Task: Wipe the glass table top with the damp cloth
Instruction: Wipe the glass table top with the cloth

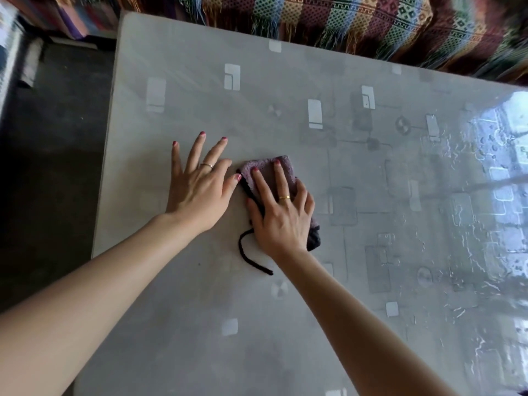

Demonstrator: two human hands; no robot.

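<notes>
On the glass table top, right hand presses cloth flat.

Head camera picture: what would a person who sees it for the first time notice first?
First, the two bare hands in the middle: the right hand presses a folded purple cloth flat on the glass table top, and the left hand lies spread beside it. Next, the bright striped woven fabric along the far edge.

Striped fringed blanket, dark floor
</notes>
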